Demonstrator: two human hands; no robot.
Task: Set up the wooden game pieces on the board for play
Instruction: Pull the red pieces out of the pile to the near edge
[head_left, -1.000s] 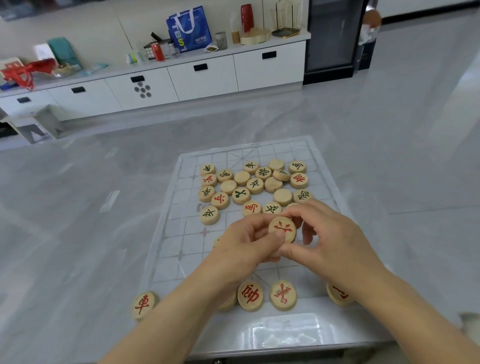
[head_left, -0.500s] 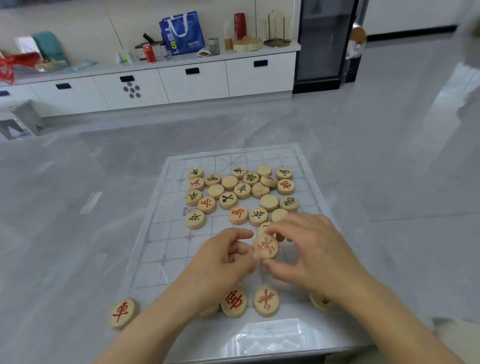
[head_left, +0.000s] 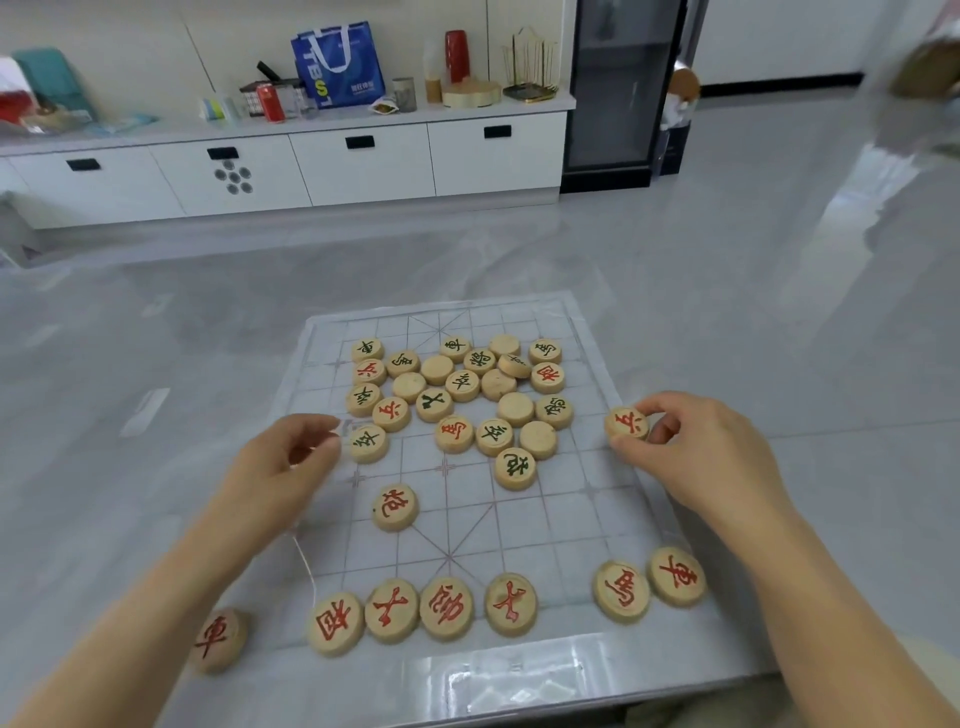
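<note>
A clear plastic board (head_left: 597, 525) with a printed grid lies on the grey table. A heap of round wooden pieces (head_left: 462, 387) with red and green characters covers its far half. Several red pieces (head_left: 445, 608) line the near edge, and one red piece (head_left: 395, 506) stands alone on the grid. My right hand (head_left: 696, 457) pinches a red-marked piece (head_left: 627, 423) at the board's right edge. My left hand (head_left: 283, 467) hovers at the left edge, fingers curled, fingertips beside a green-marked piece (head_left: 368, 442). Whether it holds anything is hidden.
One red piece (head_left: 218, 638) lies off the board at the near left. Behind the table runs a white cabinet (head_left: 363, 166) with a blue bag (head_left: 337, 62), a red can and other items on top. A dark glass-door unit (head_left: 613, 93) stands to its right.
My hands were together over the board's middle on one red piece. They have parted: the right carried a red piece to the right edge, the left went to the left edge.
</note>
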